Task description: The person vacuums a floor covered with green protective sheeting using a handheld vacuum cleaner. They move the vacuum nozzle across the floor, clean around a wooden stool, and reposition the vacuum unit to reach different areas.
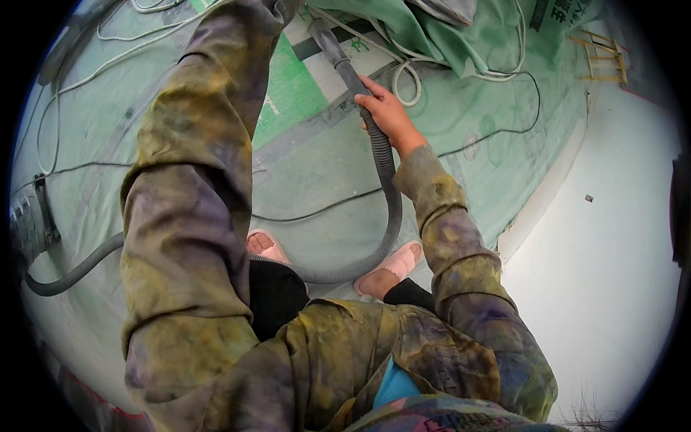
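Note:
My right hand (389, 115) is closed round a dark grey vacuum hose (383, 169), just below its stiff tube end. From there the nozzle tube (333, 52) slants up and to the left, its tip over green and white sheeting. Below my grip the ribbed hose hangs in a curve, passes by my feet and runs off to the left. My left sleeve (194, 129) stretches forward to the top edge, and the hand beyond it is out of the picture.
Pale green sheeting (324, 173) covers the floor. White cables (115, 54) and a thin black cord (497, 134) lie across it. Crumpled green cloth (468, 39) is heaped ahead. A dark machine (30, 223) stands at left, a small yellow frame (602, 57) at far right beyond white flooring (597, 252).

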`<state>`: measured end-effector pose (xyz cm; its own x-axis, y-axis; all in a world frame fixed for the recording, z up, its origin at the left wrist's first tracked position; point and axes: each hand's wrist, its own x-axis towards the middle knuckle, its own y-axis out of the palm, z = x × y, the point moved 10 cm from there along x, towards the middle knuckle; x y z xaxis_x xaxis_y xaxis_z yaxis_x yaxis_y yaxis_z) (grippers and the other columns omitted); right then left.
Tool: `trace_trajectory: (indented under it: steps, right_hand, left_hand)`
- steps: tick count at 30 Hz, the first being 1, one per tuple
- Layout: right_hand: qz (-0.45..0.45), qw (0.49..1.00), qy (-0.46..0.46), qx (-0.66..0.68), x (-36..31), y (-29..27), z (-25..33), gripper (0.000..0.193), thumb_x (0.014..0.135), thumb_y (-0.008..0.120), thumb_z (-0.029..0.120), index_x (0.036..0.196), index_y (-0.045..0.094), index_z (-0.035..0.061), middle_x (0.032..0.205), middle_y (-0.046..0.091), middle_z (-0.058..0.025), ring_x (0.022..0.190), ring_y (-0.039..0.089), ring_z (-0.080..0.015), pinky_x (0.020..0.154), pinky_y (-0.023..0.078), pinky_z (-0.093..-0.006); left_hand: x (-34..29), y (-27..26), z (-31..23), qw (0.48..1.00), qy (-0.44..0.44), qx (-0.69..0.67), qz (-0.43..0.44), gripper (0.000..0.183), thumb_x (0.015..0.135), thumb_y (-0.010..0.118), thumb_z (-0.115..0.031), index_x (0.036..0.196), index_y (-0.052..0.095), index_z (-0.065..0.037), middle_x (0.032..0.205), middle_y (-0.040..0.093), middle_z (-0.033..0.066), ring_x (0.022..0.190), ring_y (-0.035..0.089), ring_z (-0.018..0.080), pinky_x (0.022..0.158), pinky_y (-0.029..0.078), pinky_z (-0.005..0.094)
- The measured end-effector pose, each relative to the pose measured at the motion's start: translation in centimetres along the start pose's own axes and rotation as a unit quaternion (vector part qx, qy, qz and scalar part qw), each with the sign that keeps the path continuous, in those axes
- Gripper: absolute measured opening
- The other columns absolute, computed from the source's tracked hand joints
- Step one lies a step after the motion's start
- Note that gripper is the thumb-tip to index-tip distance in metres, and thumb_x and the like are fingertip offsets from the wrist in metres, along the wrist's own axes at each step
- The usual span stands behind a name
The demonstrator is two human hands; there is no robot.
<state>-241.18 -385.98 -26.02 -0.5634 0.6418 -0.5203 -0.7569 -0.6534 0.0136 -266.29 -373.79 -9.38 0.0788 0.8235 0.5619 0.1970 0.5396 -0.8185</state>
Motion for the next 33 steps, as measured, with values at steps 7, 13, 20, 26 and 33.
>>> trace_trajectory:
  steps: [7, 13, 20, 26, 33]
  right_hand:
    - [-0.101, 0.989, 0.093, 0.052, -9.5, -5.4, -4.3, 0.056, 0.09, 0.062, 0.013, 0.145, 0.049, 0.0125, 0.077, 0.053, 0.0015, 0.056, 0.05, -0.0081, 0.05, 0.044, -0.0253]
    - [0.06, 0.995, 0.04, -0.073, -11.9, 2.3, -4.0, 0.056, 0.09, 0.063, 0.013, 0.144, 0.05, 0.0127, 0.08, 0.055, 0.0021, 0.057, 0.047, -0.0075, 0.053, 0.045, -0.0248]
    - [-0.026, 0.998, 0.05, 0.023, -2.7, 3.2, -2.1, 0.056, 0.089, 0.065, 0.015, 0.143, 0.051, 0.0111, 0.083, 0.056, 0.0005, 0.059, 0.049, -0.0083, 0.052, 0.046, -0.0265]
    - [0.041, 0.997, 0.061, -0.033, -4.3, 5.5, -3.5, 0.056, 0.089, 0.065, 0.015, 0.144, 0.051, 0.0129, 0.081, 0.055, 0.0008, 0.059, 0.05, -0.0084, 0.052, 0.045, -0.0256]
    - [0.038, 0.994, 0.093, -0.05, -8.5, 4.0, -5.4, 0.056, 0.089, 0.065, 0.013, 0.143, 0.052, 0.0148, 0.083, 0.056, 0.0028, 0.063, 0.049, -0.0065, 0.053, 0.045, -0.0243]
  left_hand:
    - [-1.3, 0.4, 0.3, 0.999, -0.025, -0.016, 0.02, 0.012, 0.082, 0.057, -0.012, 0.09, 0.065, -0.011, 0.084, 0.068, 0.0154, 0.08, 0.068, 0.0364, 0.067, 0.053, 0.047]
    - [-2.1, 0.9, 0.8, 0.996, -0.055, -0.01, 0.076, 0.017, 0.081, 0.056, -0.011, 0.096, 0.065, -0.01, 0.085, 0.068, 0.0166, 0.082, 0.068, 0.0374, 0.068, 0.053, 0.0485]
    - [-5.3, 0.8, 1.6, 0.993, -0.035, -0.042, 0.105, 0.019, 0.082, 0.057, -0.015, 0.098, 0.064, -0.008, 0.086, 0.068, 0.019, 0.085, 0.067, 0.039, 0.07, 0.052, 0.0494]
    - [-9.2, -1.1, 5.5, 0.986, -0.095, -0.105, 0.091, 0.02, 0.085, 0.058, -0.018, 0.101, 0.064, -0.007, 0.086, 0.067, 0.019, 0.083, 0.066, 0.0396, 0.072, 0.051, 0.0506]
    - [-18.2, -4.0, 5.5, 0.987, -0.066, 0.127, 0.076, 0.043, 0.084, 0.062, -0.011, 0.125, 0.058, -0.02, 0.12, 0.058, 0.004, 0.111, 0.059, 0.0238, 0.086, 0.046, 0.0423]
